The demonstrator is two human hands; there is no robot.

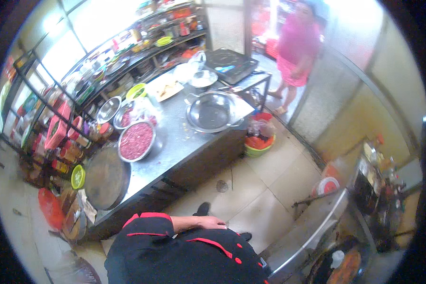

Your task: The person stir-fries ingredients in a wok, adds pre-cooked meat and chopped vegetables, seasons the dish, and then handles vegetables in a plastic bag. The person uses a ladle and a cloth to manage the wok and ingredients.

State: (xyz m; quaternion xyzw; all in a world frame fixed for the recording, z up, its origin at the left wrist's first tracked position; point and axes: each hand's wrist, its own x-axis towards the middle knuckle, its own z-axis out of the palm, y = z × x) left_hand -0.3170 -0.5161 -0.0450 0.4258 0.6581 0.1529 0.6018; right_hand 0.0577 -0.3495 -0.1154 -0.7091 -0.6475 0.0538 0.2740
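Observation:
My left hand (212,223) is in front of my dark jacket (184,255) with red trim, apart from the table. Whether it holds anything is not clear. My right hand is out of view. Before me stands a stainless steel table (170,142). On it, reddish minced meat (135,140) fills a steel bowl (151,149) beside a thick round wooden chopping block (104,177). A wide steel pan with handles (213,113) sits near the table's right end. Behind the meat are a clear plastic bag (143,109) and an upright-tilted steel bowl (109,109).
A person in pink (298,46) stands at the doorway. A bucket (257,152) with red bags is on the floor by the table's end. At lower right, a wok (316,264) holds reddish-brown food near a metal counter (305,227). Crowded shelves (156,53) line the window.

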